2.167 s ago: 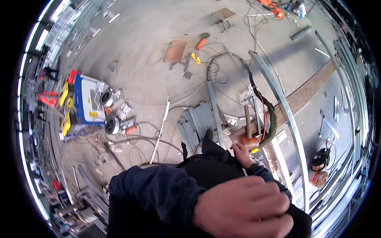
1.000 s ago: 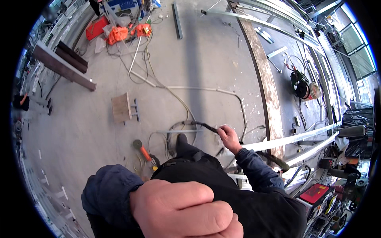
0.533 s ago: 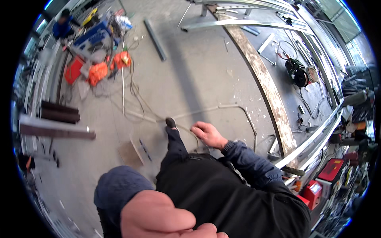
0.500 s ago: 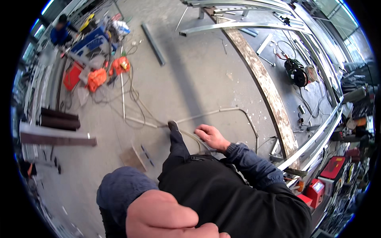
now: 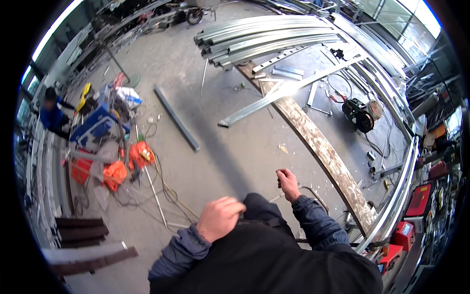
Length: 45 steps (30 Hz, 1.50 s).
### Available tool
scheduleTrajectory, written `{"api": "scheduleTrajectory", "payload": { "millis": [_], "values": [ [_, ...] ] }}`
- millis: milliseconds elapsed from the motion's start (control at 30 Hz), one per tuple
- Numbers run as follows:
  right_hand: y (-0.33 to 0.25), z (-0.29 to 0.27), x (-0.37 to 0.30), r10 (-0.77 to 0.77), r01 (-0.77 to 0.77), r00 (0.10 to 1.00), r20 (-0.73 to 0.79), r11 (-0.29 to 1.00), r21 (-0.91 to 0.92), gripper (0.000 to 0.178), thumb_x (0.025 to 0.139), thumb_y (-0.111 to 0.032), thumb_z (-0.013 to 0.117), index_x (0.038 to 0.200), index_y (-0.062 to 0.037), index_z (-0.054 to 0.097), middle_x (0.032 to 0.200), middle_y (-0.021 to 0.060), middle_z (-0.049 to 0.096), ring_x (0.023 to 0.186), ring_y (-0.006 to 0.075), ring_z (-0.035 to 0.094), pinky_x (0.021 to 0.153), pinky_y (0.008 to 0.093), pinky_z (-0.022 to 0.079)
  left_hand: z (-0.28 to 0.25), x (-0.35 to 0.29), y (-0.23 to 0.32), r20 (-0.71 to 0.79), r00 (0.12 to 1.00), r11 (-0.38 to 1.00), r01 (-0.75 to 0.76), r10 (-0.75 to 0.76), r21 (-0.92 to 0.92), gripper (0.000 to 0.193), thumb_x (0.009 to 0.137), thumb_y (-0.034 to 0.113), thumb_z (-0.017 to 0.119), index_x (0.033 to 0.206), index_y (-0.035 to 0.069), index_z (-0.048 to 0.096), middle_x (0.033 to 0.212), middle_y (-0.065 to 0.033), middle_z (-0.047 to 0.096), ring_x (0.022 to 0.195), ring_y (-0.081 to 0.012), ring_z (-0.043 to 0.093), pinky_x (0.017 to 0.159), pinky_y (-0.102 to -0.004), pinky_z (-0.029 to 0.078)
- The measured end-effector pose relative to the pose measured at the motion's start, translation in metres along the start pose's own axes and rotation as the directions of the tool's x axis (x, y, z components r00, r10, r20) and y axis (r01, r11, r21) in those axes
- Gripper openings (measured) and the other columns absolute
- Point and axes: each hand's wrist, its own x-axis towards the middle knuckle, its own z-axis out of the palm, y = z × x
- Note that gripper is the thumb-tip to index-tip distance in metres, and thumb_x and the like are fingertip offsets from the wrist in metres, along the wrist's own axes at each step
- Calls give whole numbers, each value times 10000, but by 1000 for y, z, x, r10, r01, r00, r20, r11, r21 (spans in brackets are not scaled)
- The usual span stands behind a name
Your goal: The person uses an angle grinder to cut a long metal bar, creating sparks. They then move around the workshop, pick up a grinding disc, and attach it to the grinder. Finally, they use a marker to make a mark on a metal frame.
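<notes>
My left hand [image 5: 220,219] hangs in front of my body, its fingers curled together, and nothing shows in it. Over the floor to the right, my right hand [image 5: 288,184] is also closed, with thumb and fingers pressed together and no object visible. Neither hand touches anything. The nearest thing to my right hand is a long rust-stained flat beam [image 5: 320,152] on the floor. Ahead, a single galvanized metal profile [image 5: 274,98] lies slantwise across that beam. Another grey metal bar [image 5: 176,117] rests on the floor to the left.
A pile of long metal profiles [image 5: 269,36] lies ahead. Right of the beam stands a wire-feed unit with a spool [image 5: 361,115]. Left are orange bags [image 5: 115,175], a blue machine [image 5: 95,125] and trailing hoses [image 5: 169,188]. A person [image 5: 53,112] is at the far left.
My view has tilted up and farther ahead. My left hand has dropped away from close to the camera, and the slanting profile appears nearer. Both hands stay closed.
</notes>
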Motion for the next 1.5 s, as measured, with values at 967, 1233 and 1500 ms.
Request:
{"api": "scheduleTrajectory", "payload": {
  "millis": [967,1233,1500],
  "values": [
    [-232,160,741,-344,131,843,-413,877,-462,546,843,-276,705,1307,-43,535,1238,232,661,1164,400,631,990,472,509,-69,307,-371,190,359,375,925,-914,57,279,913,54,559,1163,-1,669,995,-193,735,927,-303,717,840,-409,559],
    [-239,205,780,-204,-60,935,-290,715,-696,393,949,-295,630,1247,-57,536,1168,315,644,1057,466,678,919,543,552,-58,289,-388,335,297,326,945,-894,34,292,951,128,621,1211,-1,651,936,-136,691,890,-200,654,816,-378,540],
    [-245,182,675,-301,127,916,-266,845,-520,368,878,-274,674,1129,-18,593,1053,262,706,1029,432,684,887,534,540,-82,231,-411,349,439,477,878,-828,26,289,980,172,638,1221,14,663,985,-101,702,910,-185,647,849,-353,531]
  ]
}}
